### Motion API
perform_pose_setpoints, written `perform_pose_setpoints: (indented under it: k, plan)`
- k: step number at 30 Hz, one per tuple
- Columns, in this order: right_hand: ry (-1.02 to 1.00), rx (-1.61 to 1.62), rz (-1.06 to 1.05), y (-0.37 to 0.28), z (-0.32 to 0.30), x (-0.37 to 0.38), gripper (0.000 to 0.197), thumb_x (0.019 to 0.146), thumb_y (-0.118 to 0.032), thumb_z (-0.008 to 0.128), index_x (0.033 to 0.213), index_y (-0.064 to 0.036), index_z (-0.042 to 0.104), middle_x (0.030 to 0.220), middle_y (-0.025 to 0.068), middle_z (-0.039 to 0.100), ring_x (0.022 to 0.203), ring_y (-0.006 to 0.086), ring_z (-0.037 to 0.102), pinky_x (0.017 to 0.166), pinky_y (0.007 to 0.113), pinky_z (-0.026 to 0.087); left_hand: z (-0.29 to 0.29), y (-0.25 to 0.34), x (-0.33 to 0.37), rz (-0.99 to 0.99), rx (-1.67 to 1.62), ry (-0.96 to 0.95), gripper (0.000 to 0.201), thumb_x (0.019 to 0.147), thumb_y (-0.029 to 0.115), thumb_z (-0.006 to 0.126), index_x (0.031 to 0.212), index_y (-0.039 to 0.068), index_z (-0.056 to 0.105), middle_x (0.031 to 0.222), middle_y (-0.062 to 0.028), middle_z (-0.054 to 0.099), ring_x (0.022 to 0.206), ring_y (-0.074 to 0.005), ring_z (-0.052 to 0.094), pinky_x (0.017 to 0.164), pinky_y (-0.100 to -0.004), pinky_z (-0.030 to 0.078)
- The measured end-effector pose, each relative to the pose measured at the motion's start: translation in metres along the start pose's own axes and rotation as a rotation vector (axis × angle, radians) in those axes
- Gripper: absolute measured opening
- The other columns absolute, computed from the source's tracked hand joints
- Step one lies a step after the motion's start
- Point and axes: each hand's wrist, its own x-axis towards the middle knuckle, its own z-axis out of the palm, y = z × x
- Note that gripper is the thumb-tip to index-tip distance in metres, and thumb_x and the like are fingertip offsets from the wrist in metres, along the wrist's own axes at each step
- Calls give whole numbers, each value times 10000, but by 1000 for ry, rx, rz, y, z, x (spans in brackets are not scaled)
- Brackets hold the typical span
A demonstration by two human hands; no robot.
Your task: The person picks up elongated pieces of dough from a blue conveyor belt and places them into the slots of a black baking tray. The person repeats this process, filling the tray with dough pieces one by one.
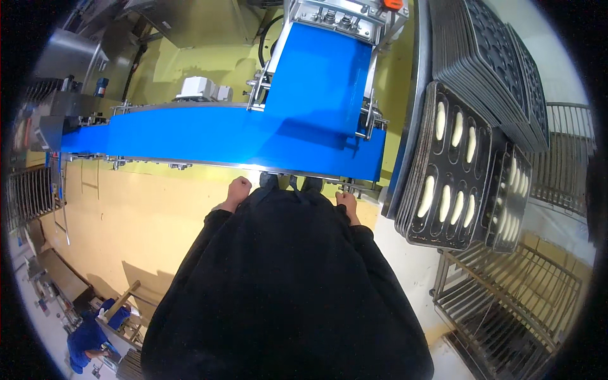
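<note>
My left hand point(239, 190) is curled closed just short of the near edge of a blue conveyor belt point(209, 136), with nothing showing in it. Curled the same way, my right hand point(347, 204) is near the belt's right end, and no object shows in it either. Both arms hang beside my body in black sleeves. A second blue belt point(323, 69) meets the first from the far side. On the right, a black moulded baking tray point(451, 166) carries several pale, elongated dough pieces, out of reach of my hands.
Stacked baking trays point(487, 57) stand at the far right. A second tray point(489, 218) with dough pieces lies beside the first, above a wire rack point(506, 285). Metal machinery point(69, 57) is at the far left. A person in blue point(85, 339) bends at the lower left.
</note>
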Motion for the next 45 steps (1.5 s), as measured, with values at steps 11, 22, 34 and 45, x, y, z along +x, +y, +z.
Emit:
perform_pose_setpoints:
  k: [11,22,34,45]
  plan:
    - [-195,856,170,-57,-24,38,238,830,-272,635,961,-76,608,838,23,616,678,135,572,579,287,480,-2,7,-3,98,20,18,215,766,222,556,800,28,642,801,-173,648,789,-320,629,713,-385,491]
    - [-120,1973,365,-161,-8,167,463,808,-304,677,1177,-70,522,1223,84,530,1120,267,493,1003,422,352,-18,-45,-74,-106,249,135,289,765,317,573,818,47,659,806,-173,654,800,-305,639,709,-405,492]
    - [-99,1961,543,-178,-15,163,415,809,-359,663,1149,-137,574,1218,52,552,1089,227,520,969,360,384,-4,-72,-91,-240,70,185,301,753,327,568,864,69,673,822,-182,653,822,-336,631,746,-404,491]
    - [-219,1511,332,-183,-31,89,156,834,-83,639,957,-13,572,893,113,619,716,155,604,610,218,528,-13,-57,-80,-201,65,129,317,766,341,588,869,51,665,841,-174,657,840,-323,631,764,-400,489]
